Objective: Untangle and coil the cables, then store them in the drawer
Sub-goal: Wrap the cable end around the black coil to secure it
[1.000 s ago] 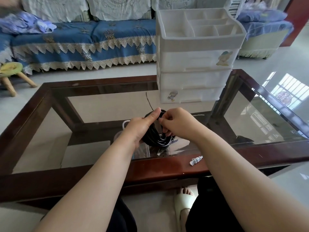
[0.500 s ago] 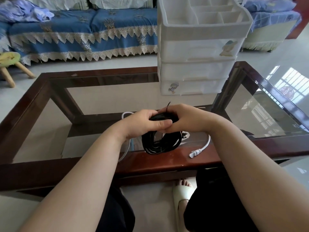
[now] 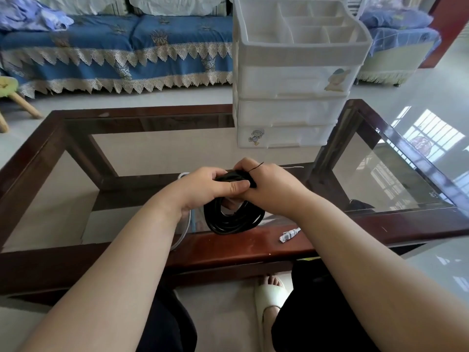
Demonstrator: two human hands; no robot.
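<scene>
A coiled black cable [image 3: 234, 219] hangs in a loop above the near edge of the glass table [image 3: 228, 243]. My left hand [image 3: 205, 189] grips the top of the coil, its thumb lying across the strands. My right hand [image 3: 269, 185] pinches the same top part, and a thin black tie end sticks up beside its knuckles. A white network cable [image 3: 289, 234] lies on the table, its clear plug by my right forearm and another stretch under my left wrist. The white plastic drawer unit [image 3: 291, 107] stands at the table's far side, its drawers closed.
A blue sofa with lace trim [image 3: 114, 54] runs along the back. A small green stool [image 3: 10, 97] stands at the far left. A dark object [image 3: 360, 205] lies under the glass at the right. My slippered foot [image 3: 271, 295] shows below the table edge.
The black coil has been lifted and now hangs lower from both hands. My hands have closed together over its top, and the tie end has shifted to my right hand's side.
</scene>
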